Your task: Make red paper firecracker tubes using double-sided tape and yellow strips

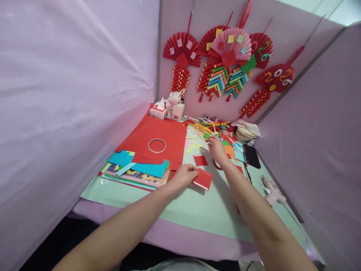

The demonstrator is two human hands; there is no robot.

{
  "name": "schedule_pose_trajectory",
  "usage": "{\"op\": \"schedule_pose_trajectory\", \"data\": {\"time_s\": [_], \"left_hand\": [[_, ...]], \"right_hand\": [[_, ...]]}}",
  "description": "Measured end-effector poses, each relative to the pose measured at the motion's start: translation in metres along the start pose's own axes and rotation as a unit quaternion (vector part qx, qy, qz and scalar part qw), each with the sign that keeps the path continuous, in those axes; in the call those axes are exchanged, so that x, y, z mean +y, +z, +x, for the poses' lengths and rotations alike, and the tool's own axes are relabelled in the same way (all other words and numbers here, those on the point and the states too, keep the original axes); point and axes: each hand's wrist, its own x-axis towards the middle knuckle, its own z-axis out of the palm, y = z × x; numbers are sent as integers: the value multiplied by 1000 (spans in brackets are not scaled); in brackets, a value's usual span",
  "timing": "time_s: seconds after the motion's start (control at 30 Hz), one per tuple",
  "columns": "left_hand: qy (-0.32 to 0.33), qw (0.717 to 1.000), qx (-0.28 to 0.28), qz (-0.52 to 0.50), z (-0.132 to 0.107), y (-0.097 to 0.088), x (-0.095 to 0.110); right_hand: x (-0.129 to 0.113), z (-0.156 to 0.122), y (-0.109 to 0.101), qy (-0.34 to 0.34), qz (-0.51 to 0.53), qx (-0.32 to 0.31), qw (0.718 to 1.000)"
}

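Observation:
My left hand (pixel 186 175) is closed in a pinch on the left edge of a small red paper piece (pixel 204 180), which is held just over the table and has pale strips along two edges. My right hand (pixel 217 149) reaches forward to the near side of a heap of thin yellow paper strips (pixel 199 130). Its fingers are stretched out and partly apart, with nothing visible in them. A red paper square (pixel 200 160) lies flat between the two hands. Red-handled scissors (pixel 216 165) lie partly hidden beside my right wrist.
Large red sheets (pixel 135 137) with a ring (pixel 156 145) on top lie left, behind stacked coloured papers (pixel 146 169). A bottle (pixel 178 110) and tissue box (pixel 158 111) stand behind. At right are a phone (pixel 252 156) and glue gun (pixel 273 191). Paper fans (pixel 231 47) hang above.

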Motion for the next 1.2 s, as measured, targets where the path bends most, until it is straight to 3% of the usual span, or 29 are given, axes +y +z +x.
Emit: {"op": "schedule_pose_trajectory", "data": {"time_s": [0.4, 0.73, 0.97, 1.1, 1.2], "left_hand": [[-23, 999, -16, -42, -1, 1, 0], [-11, 999, -18, -35, 2, 0, -4], [-39, 997, -10, -71, 4, 0, -3], [-41, 996, -4, -73, 5, -1, -3], [-42, 996, -10, -81, 6, -1, -5]], "right_hand": [[-15, 40, 20, -132, -9, -160, 978], [-12, 71, 43, -67, -63, -168, 981], [-28, 77, 62, -83, -62, -150, 983], [-27, 78, 55, -100, -42, -154, 982], [-24, 72, 40, -142, -15, -200, 969]]}}
